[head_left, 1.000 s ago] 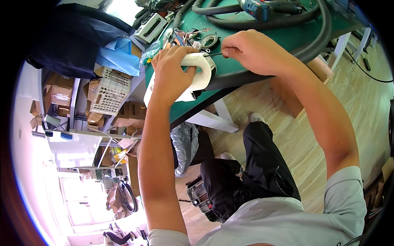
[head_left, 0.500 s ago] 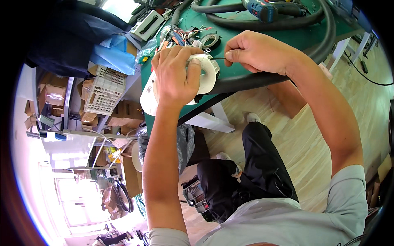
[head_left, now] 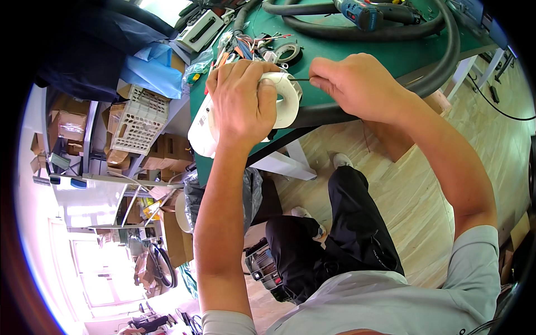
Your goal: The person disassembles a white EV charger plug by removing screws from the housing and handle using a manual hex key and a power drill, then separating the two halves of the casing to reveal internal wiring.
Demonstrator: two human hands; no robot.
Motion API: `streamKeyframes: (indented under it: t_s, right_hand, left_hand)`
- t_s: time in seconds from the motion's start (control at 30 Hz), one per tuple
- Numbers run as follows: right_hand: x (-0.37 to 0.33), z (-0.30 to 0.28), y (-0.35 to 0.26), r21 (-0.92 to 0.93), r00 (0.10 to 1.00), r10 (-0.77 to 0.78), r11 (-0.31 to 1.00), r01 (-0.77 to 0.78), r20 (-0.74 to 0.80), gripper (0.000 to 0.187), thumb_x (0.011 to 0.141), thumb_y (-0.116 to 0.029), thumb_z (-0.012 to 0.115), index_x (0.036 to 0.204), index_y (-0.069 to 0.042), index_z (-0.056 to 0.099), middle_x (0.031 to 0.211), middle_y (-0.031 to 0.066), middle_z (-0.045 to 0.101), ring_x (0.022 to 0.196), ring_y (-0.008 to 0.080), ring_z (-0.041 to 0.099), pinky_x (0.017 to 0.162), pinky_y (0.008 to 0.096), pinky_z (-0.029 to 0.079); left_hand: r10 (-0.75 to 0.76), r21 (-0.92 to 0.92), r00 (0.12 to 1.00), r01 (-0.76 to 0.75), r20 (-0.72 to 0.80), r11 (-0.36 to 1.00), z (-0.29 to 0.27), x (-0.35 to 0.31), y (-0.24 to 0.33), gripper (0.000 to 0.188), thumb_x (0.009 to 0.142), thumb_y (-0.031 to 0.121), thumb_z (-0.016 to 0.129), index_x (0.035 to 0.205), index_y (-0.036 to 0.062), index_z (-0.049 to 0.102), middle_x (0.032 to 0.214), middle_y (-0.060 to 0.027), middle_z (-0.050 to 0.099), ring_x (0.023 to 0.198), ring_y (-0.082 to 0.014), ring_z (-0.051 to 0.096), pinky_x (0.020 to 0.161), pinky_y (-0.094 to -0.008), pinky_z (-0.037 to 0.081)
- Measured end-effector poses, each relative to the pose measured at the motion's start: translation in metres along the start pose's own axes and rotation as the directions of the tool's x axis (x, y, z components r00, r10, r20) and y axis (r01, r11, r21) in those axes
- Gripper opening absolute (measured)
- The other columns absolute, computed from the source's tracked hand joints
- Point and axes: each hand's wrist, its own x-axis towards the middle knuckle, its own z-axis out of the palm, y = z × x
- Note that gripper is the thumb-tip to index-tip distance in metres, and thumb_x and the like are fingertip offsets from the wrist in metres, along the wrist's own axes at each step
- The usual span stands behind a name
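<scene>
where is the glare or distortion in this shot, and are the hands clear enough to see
Head view: the window at lower left is blown out to pinkish white; head view: black, curved fisheye rim, dark cloth losing detail near it; head view: left hand and right hand look reasonably sharp.

1. Worktop (head_left: 396,56): moderate, fairly even light.
2. Left hand (head_left: 243,100) and right hand (head_left: 357,84), over worktop: outlines clear.
3. White housing (head_left: 202,135), at worktop's near edge: bright, surface detail faint.
4. Window (head_left: 103,268), well below and left of worktop: overexposed, pinkish-violet glare spreading around it.
5. Dark cloth (head_left: 78,61), left of worktop: deep shadow, folds barely legible.
6. Floor (head_left: 446,162), below worktop toward the right: pale sheen.
7. Rim, surrounding worktop: fisheye bending, black corners, violet fringe lower left.
</scene>
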Motion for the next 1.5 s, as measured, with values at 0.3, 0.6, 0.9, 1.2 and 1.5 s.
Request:
streamKeyframes:
  t_s: [0.3,0.6,0.9,1.2,1.5]
  right_hand:
    - [-0.004,0.0,0.0,0.079,1.0,-0.001,0.997,0.002,-0.002,0.013,0.091,-0.019,0.058,0.088,-0.007,0.06,0.061,0.0127,0.058,0.054,0.0289,0.059,0.051,0.0417,0.042]
    - [0.011,-0.023,-0.005,0.55,0.774,0.293,0.567,-0.614,0.562,0.02,0.094,-0.019,0.058,0.087,-0.002,0.065,0.056,0.0056,0.046,0.051,0.0125,0.046,0.05,0.0317,0.037]
    - [-0.011,0.005,0.005,-0.228,0.973,-0.232,0.946,0.228,0.011,0.012,0.09,-0.018,0.06,0.089,-0.007,0.055,0.06,0.0086,0.056,0.056,0.0276,0.059,0.051,0.042,0.042]
    - [0.005,-0.016,-0.002,0.526,0.896,0.186,0.754,-0.394,0.403,0.023,0.098,-0.019,0.055,0.082,-0.003,0.059,0.06,0.0009,0.046,0.05,0.0088,0.044,0.047,0.0283,0.037]
    - [-0.009,-0.004,0.001,0.458,0.962,0.183,0.851,-0.259,0.203,0.028,0.096,-0.026,0.057,0.082,-0.001,0.061,0.056,0.0106,0.051,0.053,0.025,0.054,0.052,0.0387,0.041]
  left_hand:
    - [-0.027,-0.016,0.999,0.026,-0.036,1.0,-0.001,-0.004,0.008,0.022,0.082,0.017,0.051,0.092,0.011,0.07,0.09,-0.0059,0.064,0.094,-0.0268,0.053,0.094,-0.0428,0.032]
    - [0.004,0.04,0.996,0.0,-0.089,0.999,-0.002,-0.012,0.013,0.023,0.079,0.015,0.052,0.093,0.0121,0.07,0.091,-0.004,0.062,0.095,-0.025,0.054,0.094,-0.042,0.031]
    - [0.017,0.041,0.995,-0.013,-0.1,0.999,-0.002,-0.01,0.015,0.025,0.084,0.014,0.047,0.092,0.0083,0.07,0.089,-0.0055,0.063,0.09,-0.0241,0.054,0.09,-0.039,0.032]
    - [0.023,0.071,0.991,-0.014,-0.13,0.997,0.0,-0.015,0.018,0.023,0.077,0.014,0.051,0.091,0.0107,0.069,0.087,-0.0042,0.062,0.092,-0.0239,0.054,0.093,-0.0412,0.032]
    - [0.061,0.094,0.991,-0.049,-0.122,0.994,0.0,-0.015,0.021,0.024,0.077,0.018,0.053,0.094,0.0106,0.068,0.091,-0.0048,0.061,0.093,-0.0246,0.054,0.093,-0.0428,0.032]
